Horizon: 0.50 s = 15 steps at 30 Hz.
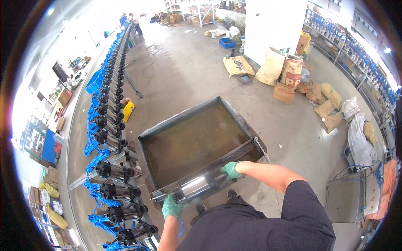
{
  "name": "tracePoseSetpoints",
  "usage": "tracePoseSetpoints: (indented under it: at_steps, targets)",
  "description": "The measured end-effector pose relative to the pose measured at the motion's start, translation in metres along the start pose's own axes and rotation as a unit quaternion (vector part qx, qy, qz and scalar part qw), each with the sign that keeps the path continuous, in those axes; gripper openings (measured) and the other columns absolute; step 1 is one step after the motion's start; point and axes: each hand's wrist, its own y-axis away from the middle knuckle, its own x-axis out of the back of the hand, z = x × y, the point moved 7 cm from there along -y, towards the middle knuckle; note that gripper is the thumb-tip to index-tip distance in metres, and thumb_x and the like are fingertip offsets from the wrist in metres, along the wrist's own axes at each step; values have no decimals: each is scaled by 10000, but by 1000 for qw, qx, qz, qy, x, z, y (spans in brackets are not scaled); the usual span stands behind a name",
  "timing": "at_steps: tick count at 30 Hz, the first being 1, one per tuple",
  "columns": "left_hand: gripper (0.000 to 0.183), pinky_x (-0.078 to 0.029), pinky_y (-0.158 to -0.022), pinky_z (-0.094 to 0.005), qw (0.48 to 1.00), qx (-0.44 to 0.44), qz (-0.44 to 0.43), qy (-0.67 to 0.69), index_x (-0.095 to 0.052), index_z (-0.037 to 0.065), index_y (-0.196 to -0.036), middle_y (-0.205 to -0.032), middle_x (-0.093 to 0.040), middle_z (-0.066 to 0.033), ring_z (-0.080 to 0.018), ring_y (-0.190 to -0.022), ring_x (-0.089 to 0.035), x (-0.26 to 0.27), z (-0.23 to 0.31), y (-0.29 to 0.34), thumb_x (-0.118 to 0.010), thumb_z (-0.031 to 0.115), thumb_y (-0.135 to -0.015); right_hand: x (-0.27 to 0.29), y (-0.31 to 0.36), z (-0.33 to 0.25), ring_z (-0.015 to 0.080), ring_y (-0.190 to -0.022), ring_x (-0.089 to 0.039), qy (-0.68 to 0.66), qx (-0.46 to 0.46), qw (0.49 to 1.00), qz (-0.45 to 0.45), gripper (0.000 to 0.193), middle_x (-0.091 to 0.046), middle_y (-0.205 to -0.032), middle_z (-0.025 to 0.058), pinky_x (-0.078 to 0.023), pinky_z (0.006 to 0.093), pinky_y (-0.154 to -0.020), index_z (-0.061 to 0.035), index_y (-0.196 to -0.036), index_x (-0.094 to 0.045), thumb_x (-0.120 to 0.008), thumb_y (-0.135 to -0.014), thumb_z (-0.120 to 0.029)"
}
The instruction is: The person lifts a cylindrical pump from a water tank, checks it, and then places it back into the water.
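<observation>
A submersible pump (196,186) with a shiny steel body and dark ends lies along the near rim of a rectangular water tank (180,119). My left hand (171,207), in a green glove, is closed round the pump's left end, where a blue cable hangs down. My right hand (230,170), also gloved in green, is closed at the pump's right end; its fingers are partly hidden. Murky brownish water fills the tank behind the pump. A metal rod with a fitting (260,146) sits on the tank's right corner.
On the left, a long conveyor (79,184) carries a row of similar pumps (121,192) with coiled blue cables. A yellow box (128,111) stands beside it. Sacks (270,67) and a carton (284,93) are on the floor at right. A person (135,24) stands far back.
</observation>
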Motion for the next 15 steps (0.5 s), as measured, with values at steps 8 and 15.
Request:
tracePoseSetpoints:
  at_steps: [8,15]
  targets:
    - [536,-563,-899,-390,999,-23,30,12,-674,27,-1211,-1097,-744,-158,-306,-989,-728,6,13,8,-925,216,-777,-53,-52,51,285,-852,-735,27,-67,994,77,316,-755,-931,120,-579,420,-741,-95,-1070,-768,-716,-933,-375]
    - [554,-555,-929,-389,999,-3,17,48,-658,19,-1245,-1144,-728,-150,-277,-1039,-714,3,32,9,-923,176,-784,-90,-39,91,149,-663,-639,-572,-53,818,-13,439,-692,-853,3,-506,308,-586,-144,-1073,-717,-630,-1020,-571]
